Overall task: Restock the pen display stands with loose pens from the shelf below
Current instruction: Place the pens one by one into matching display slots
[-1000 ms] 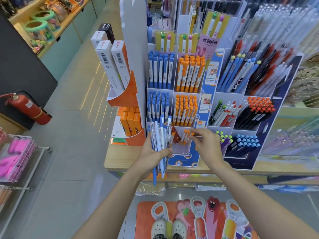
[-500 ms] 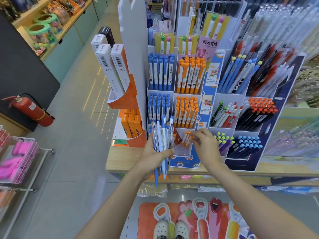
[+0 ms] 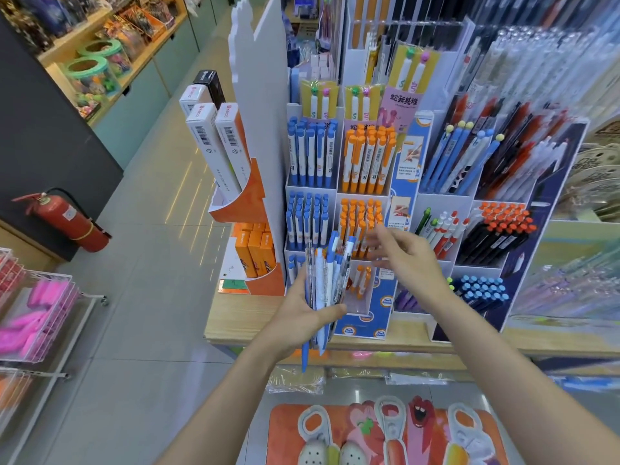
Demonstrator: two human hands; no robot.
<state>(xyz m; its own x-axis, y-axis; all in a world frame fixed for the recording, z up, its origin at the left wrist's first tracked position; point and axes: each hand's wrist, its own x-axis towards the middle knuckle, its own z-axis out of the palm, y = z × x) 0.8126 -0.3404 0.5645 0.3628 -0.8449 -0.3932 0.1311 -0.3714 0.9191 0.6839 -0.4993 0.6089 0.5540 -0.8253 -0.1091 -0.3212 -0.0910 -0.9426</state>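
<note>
Gripping a fistful of loose pens point(image 3: 324, 290), my left hand point(image 3: 303, 317) has its fingers and thumb wrapped round the bundle about halfway down, tips poking out below the palm and caps fanned upward. My right hand point(image 3: 407, 260) hovers just beside them with a wide, relaxed grip, fingers spread and blurred, holding nothing I can make out.

From the head view, the bundle sits directly in front of the tiered pen display stand point(image 3: 339, 193) on the wooden desk point(image 3: 235, 317). Blue pens point(image 3: 310, 156) fill its left column, orange pens point(image 3: 367, 159) the next. A clear bottom pocket point(image 3: 360, 293) just beyond my left thumb holds only a few orange pens. A second, dark stand point(image 3: 523, 229) to the right carries black, white and blue pens. A red fire extinguisher point(image 3: 67, 219) rests on the floor far left.
</note>
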